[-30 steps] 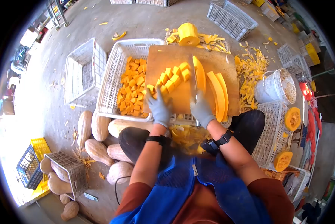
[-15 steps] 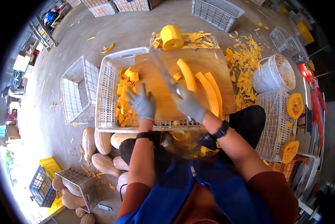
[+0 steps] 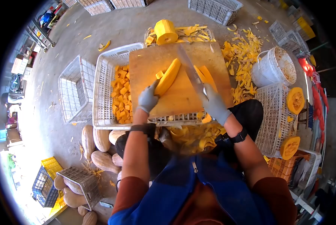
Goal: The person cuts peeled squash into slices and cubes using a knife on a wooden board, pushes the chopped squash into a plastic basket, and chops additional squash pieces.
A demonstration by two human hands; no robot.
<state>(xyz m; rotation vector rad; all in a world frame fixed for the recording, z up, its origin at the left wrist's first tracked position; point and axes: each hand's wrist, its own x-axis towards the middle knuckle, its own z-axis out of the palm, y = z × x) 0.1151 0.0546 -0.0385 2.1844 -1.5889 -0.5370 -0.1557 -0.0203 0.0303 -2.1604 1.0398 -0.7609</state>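
Note:
My left hand [image 3: 148,99], in a grey glove, grips the lower end of a long orange pumpkin strip [image 3: 169,77] on the wooden cutting board [image 3: 183,101]. A small pumpkin piece [image 3: 159,74] lies beside the strip. In my gloved right hand [image 3: 214,104] is the handle of a large knife [image 3: 192,71], its blade slanting up and left over the board. More strips [image 3: 206,77] lie partly behind the blade. Left of the board, a white crate [image 3: 102,80] holds orange cubes [image 3: 122,93].
A peeled pumpkin chunk [image 3: 166,32] and peelings stand beyond the board. To the right are scattered peelings [image 3: 246,52], a white bucket [image 3: 274,67] and a crate [image 3: 267,123] with cut pumpkin halves. Whole pumpkins [image 3: 105,162] and an upright-sided white crate [image 3: 77,90] are at left.
The cubes on the board went into the left crate. My left hand moved from the crate to a strip, now tilted and further left. The knife moved right with my right hand.

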